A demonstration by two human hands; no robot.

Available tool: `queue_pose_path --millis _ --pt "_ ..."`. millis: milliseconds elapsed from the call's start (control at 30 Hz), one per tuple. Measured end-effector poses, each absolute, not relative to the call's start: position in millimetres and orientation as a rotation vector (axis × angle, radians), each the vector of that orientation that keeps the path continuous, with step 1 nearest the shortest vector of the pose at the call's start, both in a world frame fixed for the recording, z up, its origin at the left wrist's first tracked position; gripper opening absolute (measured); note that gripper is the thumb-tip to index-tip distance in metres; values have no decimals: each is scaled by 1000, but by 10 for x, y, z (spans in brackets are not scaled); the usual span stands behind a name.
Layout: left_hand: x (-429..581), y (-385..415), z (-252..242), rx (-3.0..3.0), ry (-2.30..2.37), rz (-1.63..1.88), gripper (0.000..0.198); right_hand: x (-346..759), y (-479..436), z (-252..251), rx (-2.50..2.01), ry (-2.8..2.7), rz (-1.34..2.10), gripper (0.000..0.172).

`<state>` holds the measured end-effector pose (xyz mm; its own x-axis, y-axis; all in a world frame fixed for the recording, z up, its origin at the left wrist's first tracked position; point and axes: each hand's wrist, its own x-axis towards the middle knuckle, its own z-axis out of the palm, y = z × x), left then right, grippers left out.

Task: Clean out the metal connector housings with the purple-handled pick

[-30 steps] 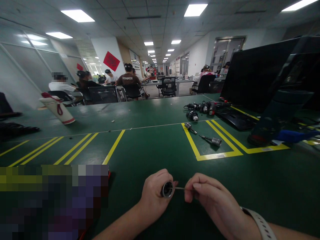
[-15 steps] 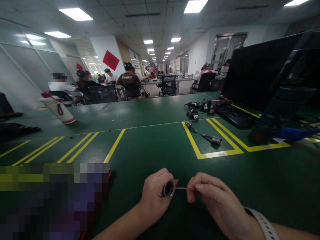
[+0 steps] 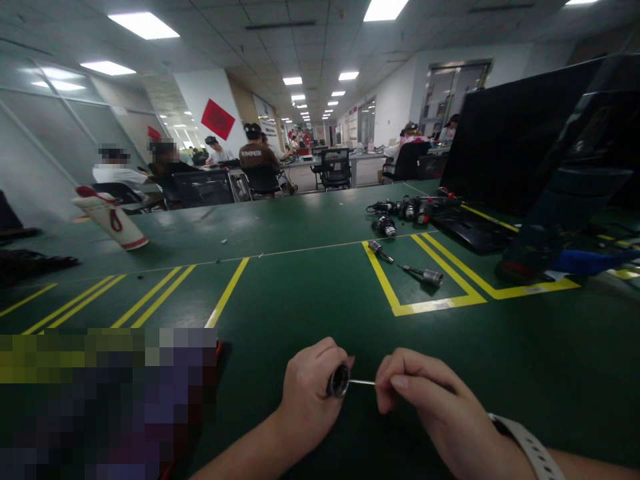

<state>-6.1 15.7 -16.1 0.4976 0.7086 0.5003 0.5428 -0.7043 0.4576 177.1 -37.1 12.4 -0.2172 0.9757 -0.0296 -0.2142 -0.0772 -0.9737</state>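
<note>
Near the front of the green table, my left hand [image 3: 311, 387] is closed around a dark metal cylinder [image 3: 339, 381] whose round open end faces me. A thin metal rod [image 3: 362, 382] spans the gap between that cylinder and my right hand [image 3: 425, 393]. The fingers of my right hand pinch the rod's other end, and the rest of what they hold is hidden. Farther off, inside a yellow-taped area, lie a metal socket-like piece with a thin shaft [image 3: 424, 275] and a smaller similar piece [image 3: 380, 251].
Behind the taped area lie several dark tools [image 3: 410, 209]. At right stand a black monitor [image 3: 510, 140] and a dark bottle [image 3: 550, 227]. A white cup [image 3: 114, 221] leans at left. People sit at farther desks.
The view has shifted slightly. The cylinder in my left hand is turned a little, and its open end looks narrower. Both hands keep their holds.
</note>
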Motion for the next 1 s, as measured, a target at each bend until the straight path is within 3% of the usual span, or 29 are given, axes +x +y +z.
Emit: queue_pose_path --millis 200,500,800,1000 --pt "-61 160 -161 2459 991 1038 27 1696 -342 156 -851 -878 1700 14" --pt "-51 161 -197 2463 1089 1002 25 1816 -417 135 -1061 -1507 1263 21" --pt "-52 170 -159 2442 971 1057 26 1695 -335 165 -874 -865 1686 14" --pt "-52 177 -168 2432 998 1052 25 1798 -392 145 -1010 -1318 1377 19"
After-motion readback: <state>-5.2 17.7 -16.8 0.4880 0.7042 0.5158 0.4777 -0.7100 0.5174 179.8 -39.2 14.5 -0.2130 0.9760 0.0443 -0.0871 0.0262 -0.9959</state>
